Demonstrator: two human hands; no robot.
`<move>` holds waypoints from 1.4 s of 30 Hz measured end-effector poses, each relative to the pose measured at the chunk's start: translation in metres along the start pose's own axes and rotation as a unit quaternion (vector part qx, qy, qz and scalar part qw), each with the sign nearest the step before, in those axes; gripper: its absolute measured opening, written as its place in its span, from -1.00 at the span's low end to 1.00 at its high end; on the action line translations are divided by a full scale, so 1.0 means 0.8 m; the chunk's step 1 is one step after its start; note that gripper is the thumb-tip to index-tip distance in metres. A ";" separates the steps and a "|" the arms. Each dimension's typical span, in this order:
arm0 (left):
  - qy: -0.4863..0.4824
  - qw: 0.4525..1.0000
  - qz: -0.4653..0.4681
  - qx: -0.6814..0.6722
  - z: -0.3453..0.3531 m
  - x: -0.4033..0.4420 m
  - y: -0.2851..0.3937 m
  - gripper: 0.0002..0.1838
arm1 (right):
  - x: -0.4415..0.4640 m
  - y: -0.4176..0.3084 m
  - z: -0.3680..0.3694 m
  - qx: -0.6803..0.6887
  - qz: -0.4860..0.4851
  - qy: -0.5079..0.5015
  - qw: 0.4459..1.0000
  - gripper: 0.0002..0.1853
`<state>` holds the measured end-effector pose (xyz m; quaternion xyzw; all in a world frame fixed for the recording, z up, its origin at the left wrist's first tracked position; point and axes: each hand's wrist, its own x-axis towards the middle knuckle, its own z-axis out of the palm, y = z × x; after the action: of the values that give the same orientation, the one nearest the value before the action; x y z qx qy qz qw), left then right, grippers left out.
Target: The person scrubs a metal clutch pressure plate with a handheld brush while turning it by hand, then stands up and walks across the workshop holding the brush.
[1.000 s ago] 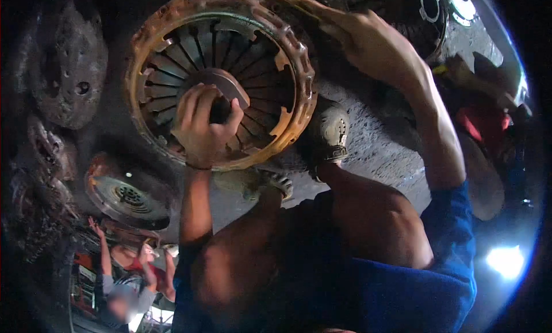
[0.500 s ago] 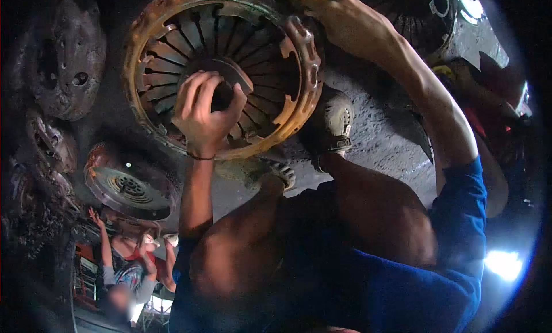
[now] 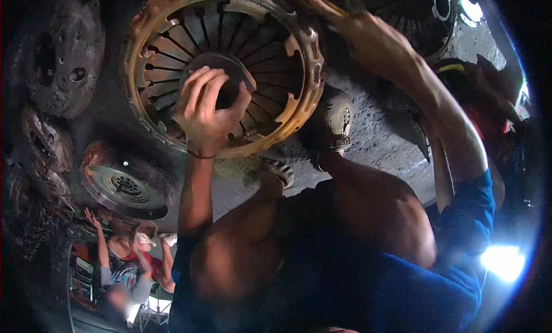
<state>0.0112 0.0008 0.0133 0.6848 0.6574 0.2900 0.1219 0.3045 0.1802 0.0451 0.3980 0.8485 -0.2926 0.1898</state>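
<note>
A round clutch pressure plate [image 3: 138, 74] with a rusty orange-brown rim and radial spring fingers stands tilted in front of me. My left hand [image 3: 208, 111] has its fingers and thumb curved round the plate's central ring, with a gap between fingertips and thumb. Beyond the upper right of the rim, my right hand [image 3: 376, 39] is closed and blurred by motion. From it a slim yellowish-brown handle [image 3: 326, 6] points up and left over the rim. The far end of that handle is dark, and I cannot make out what it is.
Greasy metal discs [image 3: 72, 74] and a flywheel-like disc [image 3: 123, 183] lie at left. Another finned clutch cover [image 3: 437, 22] is at upper right. My sandalled foot [image 3: 338, 120] is close to the plate. Another person [image 3: 126, 270] sits at lower left. A bright lamp [image 3: 503, 263] glows at right.
My right hand with the handle has moved a little right and down. My left hand stays on the central ring, and the plate has barely shifted.
</note>
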 end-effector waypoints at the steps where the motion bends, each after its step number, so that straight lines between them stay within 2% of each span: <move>1: 0.002 1.000 0.001 -0.005 0.000 0.000 0.000 -0.71 | 0.012 0.005 -0.004 -0.023 -0.011 -0.015 1.000 -0.28; 4: -0.009 1.000 0.011 -0.014 -0.004 0.002 -0.002 -0.70 | -0.009 -0.018 -0.010 -0.039 -0.027 0.082 0.995 -0.27; 6: 0.000 1.000 0.021 -0.013 -0.001 0.003 -0.004 -0.71 | -0.017 -0.022 -0.007 -0.036 0.025 0.009 0.999 -0.41; 8: -0.003 1.000 0.020 -0.006 -0.002 0.000 -0.004 -0.71 | -0.008 -0.026 -0.025 -0.021 -0.013 -0.010 1.000 -0.33; 9: -0.010 1.000 0.020 -0.003 -0.003 0.001 -0.004 -0.72 | 0.002 -0.019 -0.037 -0.010 -0.070 -0.010 0.997 -0.24; 12: -0.007 1.000 0.016 -0.011 -0.002 0.002 -0.004 -0.72 | 0.002 -0.021 0.000 -0.072 0.000 -0.003 0.997 -0.22; 14: -0.005 1.000 0.023 -0.016 -0.002 0.001 -0.008 -0.72 | -0.028 -0.022 0.010 -0.016 0.015 0.046 0.999 -0.38; 16: 0.003 1.000 0.014 -0.003 0.000 0.003 -0.006 -0.72 | -0.019 -0.034 0.000 -0.071 0.034 0.010 0.997 -0.55; 20: -0.002 1.000 0.017 0.008 -0.002 0.011 0.000 -0.71 | -0.010 -0.027 -0.032 -0.026 -0.025 0.059 0.998 -0.58; 21: -0.006 1.000 0.021 0.008 -0.002 0.010 -0.001 -0.71 | -0.018 -0.018 -0.035 -0.015 -0.040 0.083 0.996 -0.58; 23: -0.016 1.000 0.017 0.001 -0.003 0.002 -0.001 -0.71 | -0.034 -0.011 -0.042 0.005 0.007 0.080 0.997 -0.57; 26: -0.005 1.000 0.014 -0.021 0.002 -0.002 -0.005 -0.72 | -0.068 -0.026 -0.032 0.136 0.048 0.144 0.979 -0.52; 27: 0.001 1.000 0.001 -0.013 0.003 -0.003 -0.001 -0.73 | -0.061 -0.018 -0.017 0.122 0.023 0.087 0.988 -0.50; 29: 0.003 1.000 0.016 -0.004 0.005 -0.002 -0.006 -0.72 | -0.011 -0.025 0.013 -0.048 -0.010 0.023 0.999 -0.49; 31: -0.001 1.000 0.017 0.003 0.003 0.001 -0.003 -0.71 | 0.025 -0.012 0.019 0.004 -0.027 0.052 0.998 -0.41; 32: 0.004 1.000 0.019 0.003 0.006 0.003 -0.002 -0.71 | 0.041 0.009 0.016 -0.034 -0.082 0.051 0.995 -0.32; 35: -0.010 1.000 0.013 -0.001 -0.003 0.004 0.005 -0.71 | -0.007 0.006 0.001 0.090 -0.037 0.116 0.988 -0.44; 36: 0.007 1.000 0.020 0.002 0.004 0.007 -0.002 -0.72 | -0.035 -0.017 -0.028 0.120 0.050 0.082 0.988 -0.43; 39: 0.026 0.999 0.020 0.022 0.009 -0.002 -0.006 -0.72 | -0.024 -0.018 0.003 0.134 0.008 0.076 0.988 -0.39; 41: 0.024 0.999 0.014 0.017 0.010 -0.005 -0.008 -0.72 | 0.050 0.010 0.035 0.098 -0.112 0.163 0.975 -0.37; 42: 0.025 0.999 0.010 0.017 0.011 -0.004 -0.009 -0.73 | 0.068 0.004 0.016 0.097 -0.109 0.132 0.981 -0.44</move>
<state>0.0103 0.0002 0.0013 0.6860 0.6577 0.2977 0.0907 0.2748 0.2046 0.0039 0.3547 0.8721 -0.3372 0.0041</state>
